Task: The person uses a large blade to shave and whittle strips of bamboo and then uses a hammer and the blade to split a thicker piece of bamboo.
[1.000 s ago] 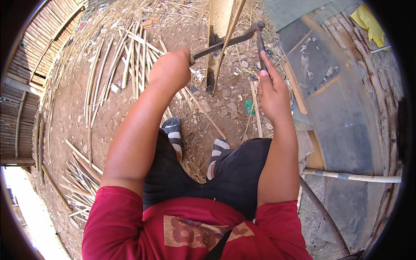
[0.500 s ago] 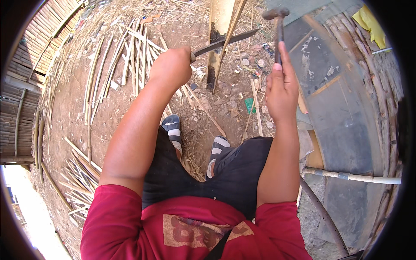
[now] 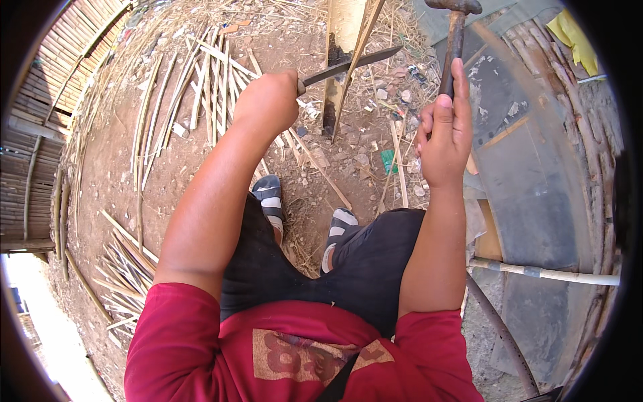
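Observation:
My left hand [image 3: 268, 100] is closed round the handle of a large knife [image 3: 335, 68], a machete-like blade pointing right. The blade crosses a split length of bamboo [image 3: 344, 33], and a narrow bamboo strip [image 3: 347, 82] stands partly apart from it on the right. Whether the blade is wedged into the bamboo I cannot tell. To the right, my right hand [image 3: 445, 137] grips a hammer [image 3: 455, 37] by its dark handle, thumb and forefinger extended along it. The hammer head is up at the top edge of the picture, apart from the knife.
Loose bamboo strips [image 3: 213, 100] lie on the dirt ground ahead left, and another pile [image 3: 127, 278] is at the near left. Dark sheets [image 3: 536, 208] and rough poles [image 3: 569, 100] lie along the right. A green scrap [image 3: 388, 161] sits beyond my sandalled feet.
My right hand has moved slightly right, and the hammer has shifted up and right, its head looking larger. The left hand and knife have hardly moved.

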A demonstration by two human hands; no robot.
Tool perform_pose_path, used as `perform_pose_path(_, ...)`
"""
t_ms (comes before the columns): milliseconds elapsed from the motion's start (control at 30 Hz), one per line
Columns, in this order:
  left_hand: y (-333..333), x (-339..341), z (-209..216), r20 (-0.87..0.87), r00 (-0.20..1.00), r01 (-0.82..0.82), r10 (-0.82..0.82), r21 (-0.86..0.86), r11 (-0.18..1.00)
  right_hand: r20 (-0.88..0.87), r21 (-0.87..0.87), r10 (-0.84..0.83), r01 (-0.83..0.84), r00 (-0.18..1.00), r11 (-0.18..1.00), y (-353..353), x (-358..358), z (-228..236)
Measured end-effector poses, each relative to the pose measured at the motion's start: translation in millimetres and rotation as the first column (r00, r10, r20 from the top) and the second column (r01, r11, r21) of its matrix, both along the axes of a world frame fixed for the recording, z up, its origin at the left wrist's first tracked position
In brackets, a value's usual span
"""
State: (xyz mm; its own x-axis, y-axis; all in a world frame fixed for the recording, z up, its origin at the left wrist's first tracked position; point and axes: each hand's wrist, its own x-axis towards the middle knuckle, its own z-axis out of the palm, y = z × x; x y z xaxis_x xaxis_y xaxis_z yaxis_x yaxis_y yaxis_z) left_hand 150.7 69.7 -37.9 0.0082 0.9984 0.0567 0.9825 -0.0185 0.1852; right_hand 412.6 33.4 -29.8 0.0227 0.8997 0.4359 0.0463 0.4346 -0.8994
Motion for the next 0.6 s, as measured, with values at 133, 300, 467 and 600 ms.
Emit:
perform_pose_path(133, 0.5, 2.5, 6.4, 0.017, 1.0, -0.006, 0.006, -0.026, 1.0, 0.391, 0.047, -0.093, 0.081, 0.916, 0.996, 25.1, 12.0, -46.0)
perform_pose_path(300, -2.6, -0.8, 2.9, 0.009, 0.999, -0.044, 0.045, -0.041, 0.998, 0.258, -0.149, -0.036, 0.076, 0.966, 0.986, 0.7, -4.3, -8.6)
perform_pose_path(467, -4.6, 2.8, 5.1, -0.006, 1.0, -0.03, 0.03, -0.026, 0.999, 0.117, -0.076, 0.042, -0.033, 0.992, 0.997, 3.6, 0.5, -10.4)
perform_pose_path(600, -5.9, 2.8, 11.2, 0.023, 0.996, -0.085, 0.087, -0.076, 0.993, 0.259, -0.183, 0.011, 0.038, 0.966, 0.982, 18.8, -6.2, -30.4)
